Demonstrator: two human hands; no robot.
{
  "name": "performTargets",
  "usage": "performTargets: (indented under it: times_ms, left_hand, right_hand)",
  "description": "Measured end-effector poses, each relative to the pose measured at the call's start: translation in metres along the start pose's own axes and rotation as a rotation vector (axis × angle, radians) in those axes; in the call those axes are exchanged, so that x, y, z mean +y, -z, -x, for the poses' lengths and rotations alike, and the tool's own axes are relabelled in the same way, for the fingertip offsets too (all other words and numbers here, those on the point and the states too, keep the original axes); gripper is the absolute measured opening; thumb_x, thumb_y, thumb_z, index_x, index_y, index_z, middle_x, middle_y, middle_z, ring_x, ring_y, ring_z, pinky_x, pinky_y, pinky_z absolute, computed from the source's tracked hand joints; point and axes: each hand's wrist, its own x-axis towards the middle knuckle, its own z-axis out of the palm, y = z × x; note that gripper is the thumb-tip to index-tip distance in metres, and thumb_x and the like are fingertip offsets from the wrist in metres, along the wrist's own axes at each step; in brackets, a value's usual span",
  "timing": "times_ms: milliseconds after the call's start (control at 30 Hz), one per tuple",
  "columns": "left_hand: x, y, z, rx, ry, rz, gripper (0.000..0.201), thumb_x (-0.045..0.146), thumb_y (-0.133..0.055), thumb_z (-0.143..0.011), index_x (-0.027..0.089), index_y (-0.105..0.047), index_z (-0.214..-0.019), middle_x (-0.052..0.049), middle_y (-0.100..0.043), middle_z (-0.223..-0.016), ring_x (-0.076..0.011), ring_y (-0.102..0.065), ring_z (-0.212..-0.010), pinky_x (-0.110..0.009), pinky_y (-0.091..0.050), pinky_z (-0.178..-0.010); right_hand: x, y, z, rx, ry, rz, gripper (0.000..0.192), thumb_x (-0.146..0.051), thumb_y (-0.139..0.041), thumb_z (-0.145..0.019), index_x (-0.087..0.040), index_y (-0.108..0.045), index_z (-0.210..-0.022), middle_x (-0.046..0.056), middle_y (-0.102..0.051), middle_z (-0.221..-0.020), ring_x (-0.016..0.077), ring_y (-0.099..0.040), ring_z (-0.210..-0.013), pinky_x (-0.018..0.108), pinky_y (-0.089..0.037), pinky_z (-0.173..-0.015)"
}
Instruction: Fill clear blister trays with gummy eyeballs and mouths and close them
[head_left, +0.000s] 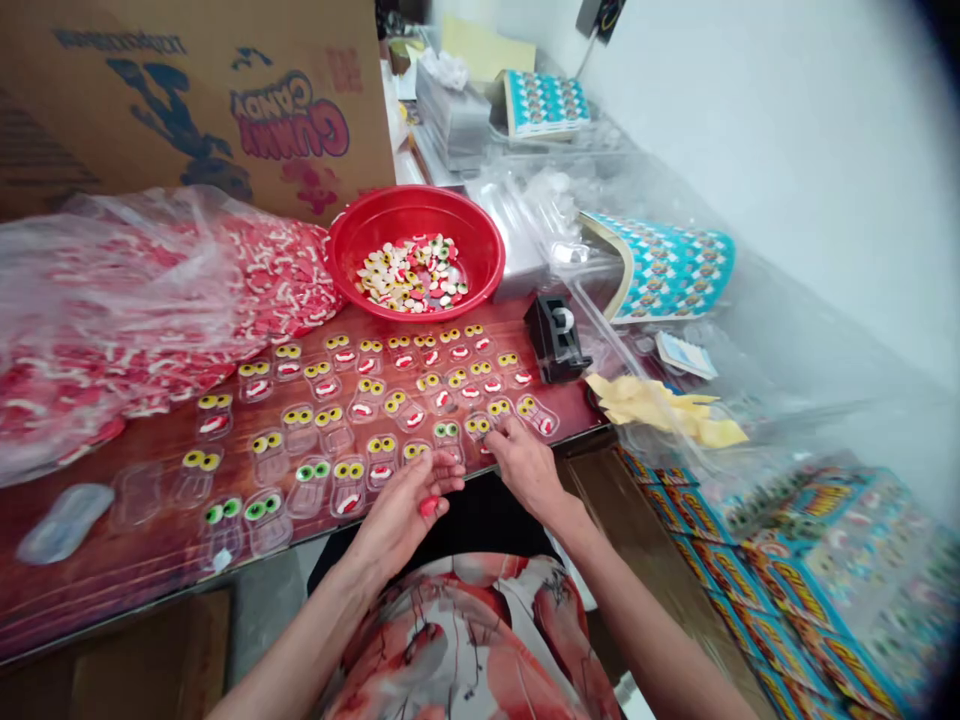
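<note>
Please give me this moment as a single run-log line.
left hand: cupped, holds red gummy piece | right hand: fingers on clear trays at table edge | red bowl: holds mixed gummies

Small candy-packing workshop: gummy candy carton (225,100), bowl of sweets (417,252), printed packaging sheets (667,270).

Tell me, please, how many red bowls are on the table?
1. The red bowl stands at the back of the table, behind the rows of clear candy trays and beside the cardboard box. Another could be hidden behind the box.
</note>
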Motion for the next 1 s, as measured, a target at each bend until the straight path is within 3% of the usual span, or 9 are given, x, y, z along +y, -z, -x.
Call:
performTargets:
  times_ms: [100,200,267,400,533,667,800,900,1000]
  left_hand:
    - [0.006,-0.005,-0.003,0.029,-0.015,0.074,0.026,0.034,-0.056,-0.096,0.012,-0.069,-0.088,-0.012,-0.071,-0.095,-0.0166,-0.069,-0.086,-0.018,-0.047,-0.059]
    - [0.009,-0.009,-0.007,0.048,-0.01,0.135,0.034,0.034,-0.046,-0.101,0.011,-0.069,-0.088,-0.013,-0.071,-0.093,-0.0171,-0.069,-0.086,-0.019,-0.048,-0.061]
    - [0.01,-0.012,-0.011,0.045,-0.019,0.168,0.037,0.034,-0.044,-0.102,0.011,-0.069,-0.087,-0.012,-0.071,-0.092,-0.0158,-0.068,-0.082,-0.02,-0.049,-0.062]
    - [0.007,-0.018,-0.018,0.027,-0.053,0.187,0.039,0.031,-0.041,-0.103,0.011,-0.069,-0.085,-0.008,-0.069,-0.084,-0.0119,-0.063,-0.072,-0.02,-0.048,-0.063]
    - [0.002,-0.02,-0.02,-0.008,-0.027,0.177,0.039,0.031,-0.041,-0.103,0.011,-0.07,-0.085,-0.007,-0.068,-0.084,-0.012,-0.063,-0.072,-0.021,-0.05,-0.067]
    - [0.0,-0.023,-0.022,-0.097,0.062,0.186,0.043,0.041,-0.042,-0.101,0.011,-0.07,-0.084,-0.008,-0.068,-0.081,-0.0144,-0.063,-0.069,-0.024,-0.049,-0.061]
    - [-0.004,-0.028,-0.026,-0.141,0.093,0.203,0.038,0.044,-0.051,-0.098,0.013,-0.069,-0.086,-0.007,-0.068,-0.081,-0.0132,-0.061,-0.069,-0.024,-0.048,-0.063]
    - [-0.007,-0.028,-0.026,-0.117,0.047,0.11,0.028,0.043,-0.063,-0.092,0.016,-0.069,-0.094,-0.007,-0.07,-0.094,-0.0147,-0.065,-0.084,-0.023,-0.048,-0.072]
    - [-0.007,-0.02,-0.02,-0.088,-0.035,-0.059,0.028,0.041,-0.072,-0.085,0.019,-0.068,-0.1,-0.008,-0.071,-0.108,-0.0179,-0.065,-0.102,-0.023,-0.046,-0.079]
  right_hand:
    - [-0.003,-0.005,-0.003,0.052,-0.015,-0.047,0.023,-0.018,-0.047,-0.098,-0.021,-0.069,-0.099,0.007,-0.063,-0.101,0.0165,-0.057,-0.08,0.023,-0.04,-0.058]
    - [-0.011,-0.001,0.0,0.24,0.0,-0.318,0.021,-0.021,-0.049,-0.099,-0.019,-0.069,-0.096,0.007,-0.064,-0.094,0.0174,-0.06,-0.084,0.027,-0.049,-0.072]
    - [-0.021,0.004,0.004,0.282,0.113,-0.529,0.018,-0.023,-0.052,-0.098,-0.02,-0.069,-0.101,0.006,-0.064,-0.095,0.0171,-0.062,-0.088,0.03,-0.052,-0.081]
    - [-0.043,0.01,0.014,0.188,0.37,-0.594,0.02,-0.024,-0.056,-0.096,-0.022,-0.069,-0.111,0.008,-0.062,-0.109,0.0168,-0.062,-0.095,0.029,-0.054,-0.083]
    - [-0.047,0.008,0.021,0.156,0.42,-0.484,0.023,-0.017,-0.049,-0.098,-0.019,-0.07,-0.107,0.01,-0.063,-0.111,0.0184,-0.062,-0.101,0.03,-0.053,-0.084]
    - [-0.034,0.013,0.025,0.04,0.497,-0.568,0.025,-0.015,-0.05,-0.097,-0.017,-0.065,-0.117,0.011,-0.065,-0.121,0.019,-0.06,-0.113,0.032,-0.051,-0.095]
    - [-0.027,0.017,0.028,0.06,0.394,-0.752,0.019,-0.02,-0.051,-0.098,-0.017,-0.068,-0.107,0.009,-0.068,-0.113,0.0174,-0.064,-0.105,0.031,-0.051,-0.094]
    - [-0.018,0.016,0.025,0.158,0.15,-0.82,0.022,-0.022,-0.048,-0.1,-0.018,-0.069,-0.098,0.005,-0.07,-0.094,0.0152,-0.066,-0.088,0.027,-0.051,-0.084]
    - [0.002,0.014,0.018,0.249,-0.079,-0.679,0.018,-0.023,-0.051,-0.097,-0.018,-0.068,-0.098,0.004,-0.071,-0.089,0.0158,-0.065,-0.081,0.026,-0.049,-0.078]
